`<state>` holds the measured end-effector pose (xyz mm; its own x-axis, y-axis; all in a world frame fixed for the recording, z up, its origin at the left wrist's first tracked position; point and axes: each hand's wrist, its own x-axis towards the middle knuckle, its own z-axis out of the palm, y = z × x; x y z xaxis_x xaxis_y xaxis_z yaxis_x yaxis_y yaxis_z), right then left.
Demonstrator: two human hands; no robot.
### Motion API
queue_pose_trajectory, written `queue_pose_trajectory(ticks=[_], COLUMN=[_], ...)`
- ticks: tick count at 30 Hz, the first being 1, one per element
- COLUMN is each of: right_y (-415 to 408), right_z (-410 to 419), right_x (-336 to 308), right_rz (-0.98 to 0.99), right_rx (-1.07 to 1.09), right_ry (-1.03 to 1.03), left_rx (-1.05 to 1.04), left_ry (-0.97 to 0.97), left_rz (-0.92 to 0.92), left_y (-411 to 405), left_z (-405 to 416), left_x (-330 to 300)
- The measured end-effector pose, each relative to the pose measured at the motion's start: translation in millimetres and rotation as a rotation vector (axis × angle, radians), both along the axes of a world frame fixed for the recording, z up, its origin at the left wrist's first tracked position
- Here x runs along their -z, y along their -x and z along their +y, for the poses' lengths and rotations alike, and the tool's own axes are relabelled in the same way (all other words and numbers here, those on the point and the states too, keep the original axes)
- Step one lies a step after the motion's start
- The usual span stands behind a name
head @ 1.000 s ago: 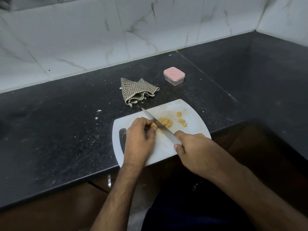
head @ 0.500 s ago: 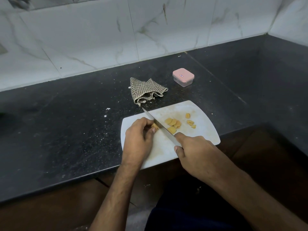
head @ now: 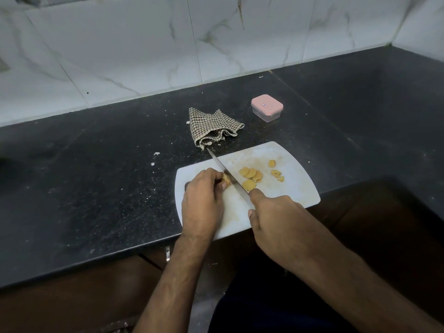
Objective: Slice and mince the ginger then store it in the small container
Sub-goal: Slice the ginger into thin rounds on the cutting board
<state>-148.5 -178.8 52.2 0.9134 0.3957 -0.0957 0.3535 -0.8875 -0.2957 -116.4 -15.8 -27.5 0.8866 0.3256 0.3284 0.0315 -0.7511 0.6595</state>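
A white cutting board (head: 298, 188) lies at the front edge of the black counter. My left hand (head: 203, 203) pinches a small ginger piece (head: 225, 181) against the board; most of it is hidden under my fingers. My right hand (head: 278, 224) grips the handle of a knife (head: 225, 174), whose blade crosses the board diagonally and rests against the ginger piece. Several round ginger slices (head: 251, 176) lie right of the blade, with smaller bits (head: 276, 173) further right. The small container (head: 266, 108) with a closed pink lid stands behind the board.
A crumpled checked cloth (head: 213, 127) lies just behind the board's left corner, near the knife tip. White crumbs dot the black counter (head: 96, 176). A marble-tiled wall (head: 168, 44) runs along the back, and the counter turns a corner at the right.
The blade has shifted slightly left along the ginger piece, with one more slice lying beside it. Both hands keep their grips; the camera view has drifted left.
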Motion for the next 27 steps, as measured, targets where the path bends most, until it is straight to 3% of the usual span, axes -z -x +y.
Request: queue_pose_trajectory(ticks=[14, 27], right_y=[3, -6], right_z=[11, 16], right_x=[0, -14], right_rz=[0.066, 0.153], right_rx=[0.046, 0.027], right_ry=[0.05, 0.097], left_rx=[-0.014, 0.05], left_ry=[-0.042, -0.025], left_rz=[0.066, -0.037], left_y=[-1, -3], left_z=[-6, 4], left_x=[-9, 2])
